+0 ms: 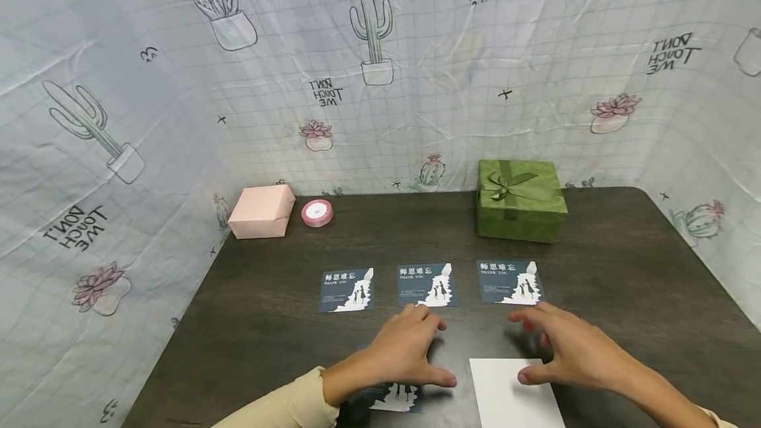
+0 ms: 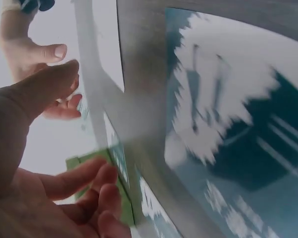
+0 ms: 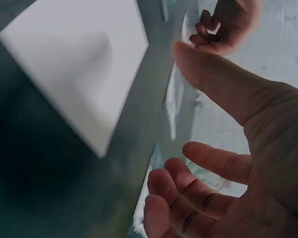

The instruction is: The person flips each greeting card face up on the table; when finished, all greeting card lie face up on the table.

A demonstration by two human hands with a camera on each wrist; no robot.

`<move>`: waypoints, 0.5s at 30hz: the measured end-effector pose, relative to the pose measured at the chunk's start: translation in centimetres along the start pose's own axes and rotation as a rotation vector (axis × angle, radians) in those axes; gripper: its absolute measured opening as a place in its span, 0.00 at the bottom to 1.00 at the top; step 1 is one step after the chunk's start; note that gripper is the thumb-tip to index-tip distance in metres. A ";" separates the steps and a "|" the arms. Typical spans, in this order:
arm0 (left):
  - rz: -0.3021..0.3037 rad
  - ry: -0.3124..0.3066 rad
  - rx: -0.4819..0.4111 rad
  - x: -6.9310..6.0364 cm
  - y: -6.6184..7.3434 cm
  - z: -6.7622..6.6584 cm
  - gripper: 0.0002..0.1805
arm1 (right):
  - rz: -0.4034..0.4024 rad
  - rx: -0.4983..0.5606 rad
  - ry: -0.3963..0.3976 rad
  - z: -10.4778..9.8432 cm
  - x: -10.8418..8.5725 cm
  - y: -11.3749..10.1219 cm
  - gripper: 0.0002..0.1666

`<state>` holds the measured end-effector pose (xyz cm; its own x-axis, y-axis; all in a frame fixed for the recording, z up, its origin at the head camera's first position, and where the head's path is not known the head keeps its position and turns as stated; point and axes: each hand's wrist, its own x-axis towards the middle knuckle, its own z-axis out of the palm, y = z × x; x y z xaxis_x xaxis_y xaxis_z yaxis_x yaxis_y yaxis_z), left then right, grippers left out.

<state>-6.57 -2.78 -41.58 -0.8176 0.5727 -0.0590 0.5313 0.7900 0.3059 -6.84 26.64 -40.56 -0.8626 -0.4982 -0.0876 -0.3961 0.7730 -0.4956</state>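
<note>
My left hand [image 1: 401,349], fingers relaxed and thumb apart, hovers over a dark blue thank-you card [image 1: 395,398] and partly hides it. That card looks large in the left wrist view, its white patch [image 2: 198,99] holding two small figures. To the right, my right hand [image 1: 573,349] hangs above a blank white card [image 1: 505,388], which the right wrist view shows as a plain white surface [image 3: 84,69]. Nothing is held in either hand. Beyond the hands lie three more blue cards, a left one [image 1: 347,290], a middle one [image 1: 426,285] and a right one [image 1: 509,281].
A green gift box [image 1: 521,207] with a ribbon bow stands at the back right of the dark table [image 1: 261,322]. At the back left are a pink box [image 1: 261,212] and a pink ribbon roll [image 1: 317,213]. A cactus-print curtain [image 1: 267,84] surrounds the table.
</note>
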 end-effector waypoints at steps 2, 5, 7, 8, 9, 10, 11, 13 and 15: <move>0.009 -0.018 0.060 0.7 0.8 0.5 0.45 | 0.019 -0.028 -0.014 0.3 -0.4 0.6 0.51; 0.009 -0.041 0.118 1.4 1.6 1.3 0.52 | 0.021 -0.025 -0.042 0.9 -0.7 1.2 0.55; 0.009 -0.055 0.142 1.6 1.9 1.8 0.53 | 0.024 -0.010 -0.066 1.2 -0.8 1.5 0.56; 0.011 -0.061 0.151 1.7 2.0 2.1 0.53 | 0.023 -0.001 -0.072 1.4 -0.9 1.6 0.57; 0.016 -0.062 0.161 1.8 2.2 2.3 0.53 | 0.023 0.004 -0.081 1.5 -1.0 1.7 0.58; 0.023 -0.062 0.172 1.9 2.3 2.5 0.53 | 0.025 0.008 -0.089 1.6 -1.1 1.8 0.59; 0.030 -0.059 0.181 2.0 2.4 2.7 0.52 | 0.027 0.010 -0.095 1.7 -1.2 1.8 0.59; 0.046 -0.051 0.206 2.2 2.6 3.1 0.51 | 0.030 0.004 -0.102 1.9 -1.5 2.0 0.60; 0.054 -0.047 0.217 2.4 2.9 3.3 0.49 | 0.028 -0.004 -0.104 2.0 -1.7 2.1 0.60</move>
<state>-6.27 1.62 -43.97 -0.7781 0.6210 -0.0941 0.6135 0.7836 0.0981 -5.54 28.34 -43.21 -0.8365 -0.5137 -0.1906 -0.3734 0.7891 -0.4878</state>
